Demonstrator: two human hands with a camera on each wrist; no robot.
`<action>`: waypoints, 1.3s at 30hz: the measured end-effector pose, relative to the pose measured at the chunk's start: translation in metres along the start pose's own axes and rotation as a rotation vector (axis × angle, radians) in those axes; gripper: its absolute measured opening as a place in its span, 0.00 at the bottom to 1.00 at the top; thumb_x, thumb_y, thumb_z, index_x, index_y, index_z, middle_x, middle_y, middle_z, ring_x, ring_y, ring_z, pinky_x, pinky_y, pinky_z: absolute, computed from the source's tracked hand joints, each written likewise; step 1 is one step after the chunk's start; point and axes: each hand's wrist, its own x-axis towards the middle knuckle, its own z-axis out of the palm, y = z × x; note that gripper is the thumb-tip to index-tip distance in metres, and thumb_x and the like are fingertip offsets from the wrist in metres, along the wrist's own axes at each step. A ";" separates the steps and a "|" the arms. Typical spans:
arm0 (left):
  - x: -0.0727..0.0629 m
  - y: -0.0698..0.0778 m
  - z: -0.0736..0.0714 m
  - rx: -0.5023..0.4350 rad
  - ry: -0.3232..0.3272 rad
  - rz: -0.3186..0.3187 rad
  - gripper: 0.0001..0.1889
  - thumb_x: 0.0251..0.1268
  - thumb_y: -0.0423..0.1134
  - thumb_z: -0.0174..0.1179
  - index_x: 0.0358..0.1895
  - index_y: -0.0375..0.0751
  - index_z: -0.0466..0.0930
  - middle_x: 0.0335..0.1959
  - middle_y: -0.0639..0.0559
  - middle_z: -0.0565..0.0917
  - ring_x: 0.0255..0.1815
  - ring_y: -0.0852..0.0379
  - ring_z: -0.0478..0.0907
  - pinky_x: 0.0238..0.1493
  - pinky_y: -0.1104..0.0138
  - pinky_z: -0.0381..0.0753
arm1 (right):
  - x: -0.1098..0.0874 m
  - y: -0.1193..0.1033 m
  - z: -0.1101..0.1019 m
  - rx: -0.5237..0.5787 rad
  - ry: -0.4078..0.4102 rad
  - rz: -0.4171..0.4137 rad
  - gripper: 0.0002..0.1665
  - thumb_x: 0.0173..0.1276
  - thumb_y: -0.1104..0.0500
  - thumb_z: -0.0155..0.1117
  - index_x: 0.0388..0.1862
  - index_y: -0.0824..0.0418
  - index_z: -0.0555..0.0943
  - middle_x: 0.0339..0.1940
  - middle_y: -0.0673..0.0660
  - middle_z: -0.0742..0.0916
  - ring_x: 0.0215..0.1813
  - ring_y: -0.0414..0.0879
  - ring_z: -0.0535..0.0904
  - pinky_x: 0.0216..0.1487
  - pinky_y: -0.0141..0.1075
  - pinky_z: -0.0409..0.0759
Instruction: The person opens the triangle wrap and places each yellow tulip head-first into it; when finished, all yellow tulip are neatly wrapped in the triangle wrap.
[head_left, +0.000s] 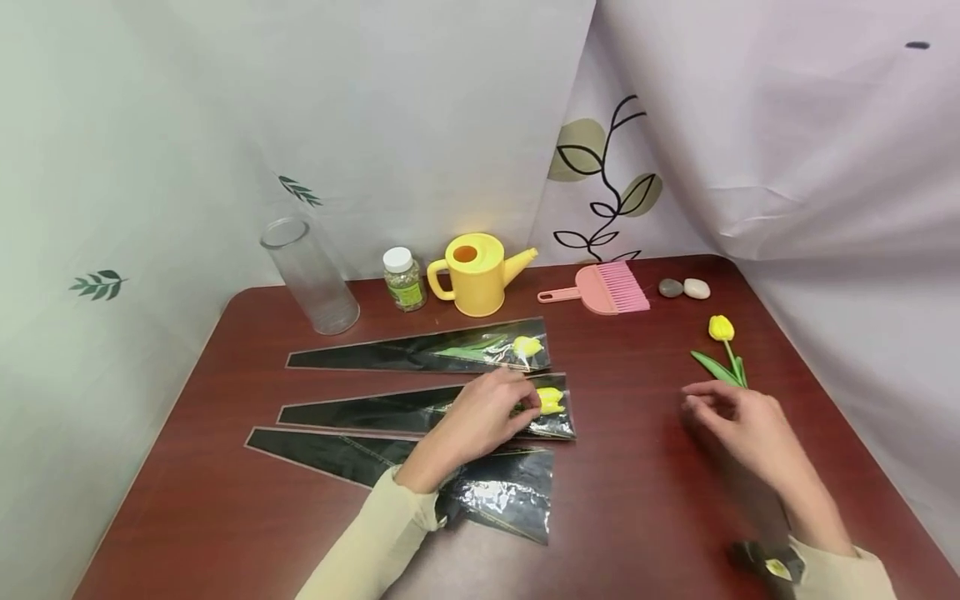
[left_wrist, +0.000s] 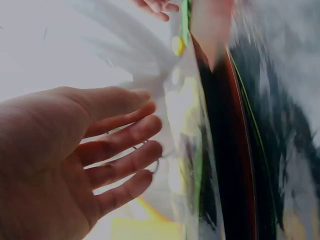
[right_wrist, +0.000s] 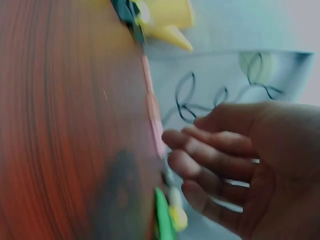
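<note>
My left hand [head_left: 487,412] hovers over the middle black flower sleeve [head_left: 337,414], beside the yellow tulip [head_left: 551,401] inside it. In the left wrist view the left fingers [left_wrist: 132,127] are loosely bent and hold nothing. Behind lies another sleeve [head_left: 375,358] with a second yellow tulip [head_left: 527,346] in it. A third sleeve [head_left: 517,492], with no flower showing, lies nearest me, partly covered by my left forearm. On the right, a loose yellow tulip [head_left: 721,328] lies on the table; my right hand [head_left: 750,429] is just in front of its stem, fingers relaxed around nothing.
Along the back stand a clear glass cylinder [head_left: 315,283], a green-labelled jar [head_left: 405,283] with a white lid and a yellow watering can [head_left: 480,279]. To their right lie a pink brush and dustpan [head_left: 600,289] and two stones [head_left: 696,288]. White cloth [head_left: 412,125] hangs behind the table.
</note>
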 end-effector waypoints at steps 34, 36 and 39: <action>-0.059 0.014 0.012 0.073 -0.130 0.194 0.03 0.62 0.46 0.66 0.33 0.57 0.89 0.29 0.64 0.75 0.34 0.63 0.72 0.35 0.70 0.73 | -0.037 0.054 -0.032 -0.136 -0.138 0.405 0.24 0.67 0.41 0.63 0.44 0.61 0.84 0.32 0.55 0.88 0.39 0.62 0.80 0.28 0.45 0.68; -0.058 0.015 0.011 0.077 -0.124 0.193 0.02 0.62 0.45 0.67 0.33 0.57 0.88 0.30 0.65 0.76 0.35 0.63 0.73 0.36 0.70 0.74 | -0.036 0.053 -0.033 -0.140 -0.146 0.420 0.24 0.67 0.40 0.63 0.43 0.61 0.84 0.32 0.56 0.88 0.39 0.62 0.80 0.28 0.45 0.68; -0.057 0.016 0.010 0.064 -0.104 0.186 0.02 0.60 0.43 0.69 0.31 0.57 0.86 0.30 0.65 0.76 0.35 0.64 0.74 0.38 0.70 0.75 | -0.034 0.053 -0.034 -0.143 -0.168 0.456 0.25 0.66 0.40 0.63 0.42 0.60 0.85 0.34 0.57 0.88 0.39 0.63 0.79 0.27 0.46 0.68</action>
